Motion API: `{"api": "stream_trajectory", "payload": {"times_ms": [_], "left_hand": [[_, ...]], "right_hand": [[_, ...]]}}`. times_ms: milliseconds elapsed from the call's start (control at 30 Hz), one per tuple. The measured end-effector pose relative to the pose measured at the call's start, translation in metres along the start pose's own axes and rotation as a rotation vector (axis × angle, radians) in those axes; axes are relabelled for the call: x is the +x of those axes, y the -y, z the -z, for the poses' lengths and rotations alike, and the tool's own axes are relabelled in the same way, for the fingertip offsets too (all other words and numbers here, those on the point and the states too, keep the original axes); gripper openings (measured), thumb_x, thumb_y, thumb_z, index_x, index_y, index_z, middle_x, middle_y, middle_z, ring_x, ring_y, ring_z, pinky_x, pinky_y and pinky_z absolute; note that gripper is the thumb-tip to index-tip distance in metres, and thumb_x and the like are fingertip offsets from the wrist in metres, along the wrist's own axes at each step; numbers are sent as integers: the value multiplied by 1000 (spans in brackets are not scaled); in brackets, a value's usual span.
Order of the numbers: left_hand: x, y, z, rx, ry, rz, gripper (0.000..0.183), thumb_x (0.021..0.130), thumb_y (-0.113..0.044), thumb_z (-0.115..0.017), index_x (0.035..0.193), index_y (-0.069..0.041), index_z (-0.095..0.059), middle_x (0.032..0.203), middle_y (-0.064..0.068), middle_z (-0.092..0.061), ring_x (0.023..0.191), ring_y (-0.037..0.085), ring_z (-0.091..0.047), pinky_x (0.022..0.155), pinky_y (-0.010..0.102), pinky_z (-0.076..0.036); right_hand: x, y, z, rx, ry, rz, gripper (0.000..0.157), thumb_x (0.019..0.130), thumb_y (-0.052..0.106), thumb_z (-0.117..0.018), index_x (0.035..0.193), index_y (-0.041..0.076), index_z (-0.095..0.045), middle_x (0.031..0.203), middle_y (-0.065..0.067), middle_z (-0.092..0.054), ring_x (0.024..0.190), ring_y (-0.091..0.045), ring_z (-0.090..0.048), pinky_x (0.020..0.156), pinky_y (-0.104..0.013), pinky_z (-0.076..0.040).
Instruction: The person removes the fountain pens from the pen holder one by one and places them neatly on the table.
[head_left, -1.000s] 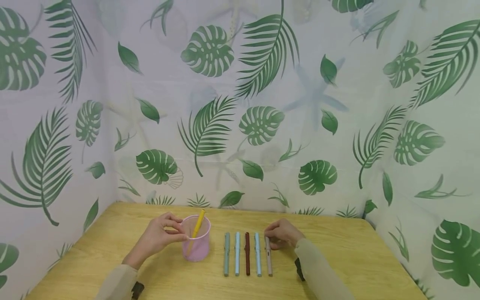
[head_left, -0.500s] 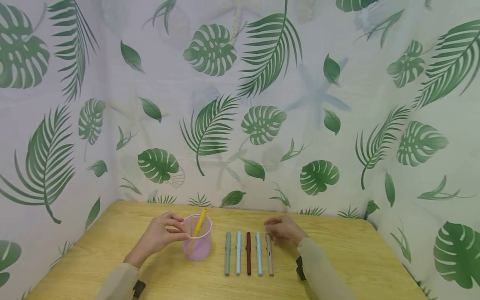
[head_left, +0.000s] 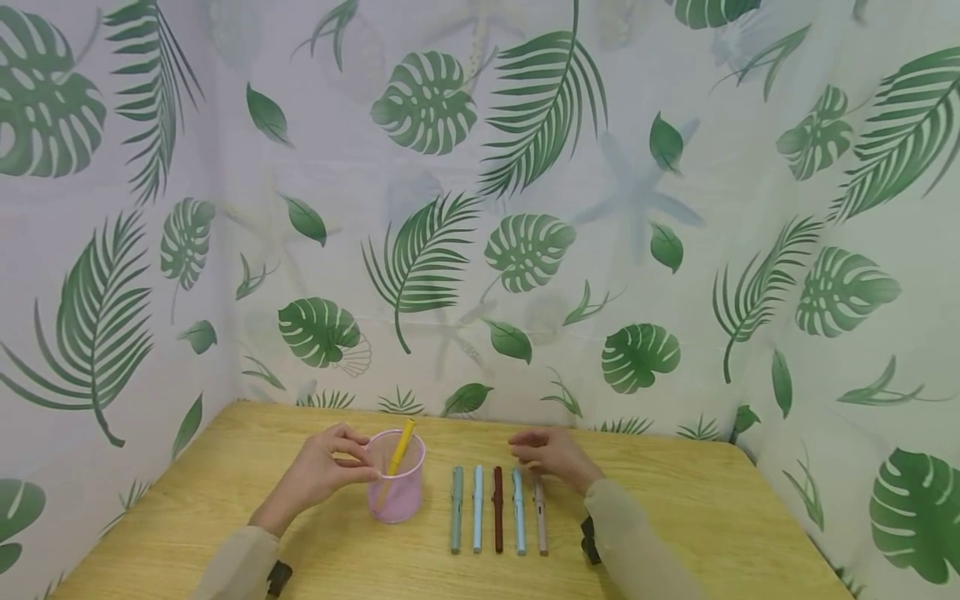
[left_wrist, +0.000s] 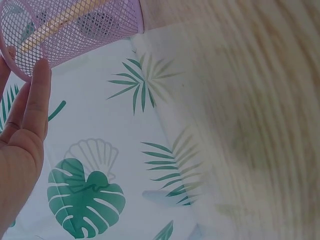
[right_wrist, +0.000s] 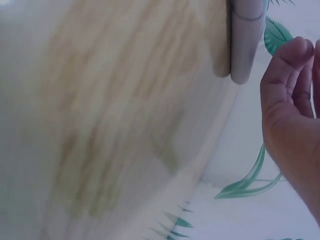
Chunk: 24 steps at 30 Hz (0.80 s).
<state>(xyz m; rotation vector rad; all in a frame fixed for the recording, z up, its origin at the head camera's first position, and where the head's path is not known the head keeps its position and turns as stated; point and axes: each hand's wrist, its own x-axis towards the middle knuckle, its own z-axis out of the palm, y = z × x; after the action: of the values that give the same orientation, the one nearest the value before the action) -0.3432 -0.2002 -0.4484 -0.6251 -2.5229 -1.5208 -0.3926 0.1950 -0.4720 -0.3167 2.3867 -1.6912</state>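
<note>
On the left, my left hand (head_left: pixel 318 471) pinches the rim of a pink mesh pen holder (head_left: pixel 405 497), which stands upright. Inside it leans a yellow pen (head_left: pixel 400 450). Several capped pens lie side by side on the table: a grey-green pen (head_left: pixel 456 521), a light blue pen (head_left: pixel 477 512), a dark red pen (head_left: pixel 498 517), another light blue pen (head_left: pixel 520 521) and a greyish-pink pen (head_left: pixel 541 525). My right hand (head_left: pixel 555 458) hovers over the far ends of the rightmost pens, fingers loosely bent, holding nothing; the right wrist view shows the greyish-pink pen (right_wrist: pixel 245 47) apart from the fingers.
The wooden table (head_left: pixel 720 517) has rounded far corners. A white cloth backdrop (head_left: pixel 525 350) printed with green leaves rises behind it and along both sides. Dark straps (head_left: pixel 590 540) show at the wrists.
My right hand has come away from the greyish-pink pen and shifted left over the pens' far ends. My left hand stays on the pen holder's rim. The pens have not visibly moved.
</note>
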Motion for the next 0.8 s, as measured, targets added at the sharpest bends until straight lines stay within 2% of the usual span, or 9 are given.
{"api": "stream_trajectory", "payload": {"times_ms": [267,567,633,800], "left_hand": [[-1,-2,1,6,4,-2,16,72,-20,-88,77,-12,-75,107,12,-61,111,33,-60,81,24,-62],[0,-2,-1,21,12,-11,17,72,-22,-88,78,-13,-75,108,12,-62,112,32,-59,81,23,-62],[0,-2,-1,16,7,-6,17,71,-21,-88,78,-13,-75,107,12,-62,112,32,-59,82,24,-62],[-1,-2,0,21,-1,-8,16,71,-20,-88,78,-14,-75,106,11,-62,112,32,-60,82,24,-62]], "right_hand": [[5,3,-12,36,82,47,39,93,19,-69,124,-4,-61,125,-22,-62,104,-27,-64,78,-34,-61],[8,11,-26,44,137,80,42,95,21,-67,127,-5,-60,132,-27,-58,112,-38,-61,84,-40,-61],[8,16,-29,52,148,84,43,94,20,-67,127,-7,-59,132,-27,-58,111,-36,-62,86,-42,-60],[12,25,-38,57,149,103,40,93,18,-68,124,-7,-61,126,-23,-63,102,-22,-67,87,-45,-60]]}}
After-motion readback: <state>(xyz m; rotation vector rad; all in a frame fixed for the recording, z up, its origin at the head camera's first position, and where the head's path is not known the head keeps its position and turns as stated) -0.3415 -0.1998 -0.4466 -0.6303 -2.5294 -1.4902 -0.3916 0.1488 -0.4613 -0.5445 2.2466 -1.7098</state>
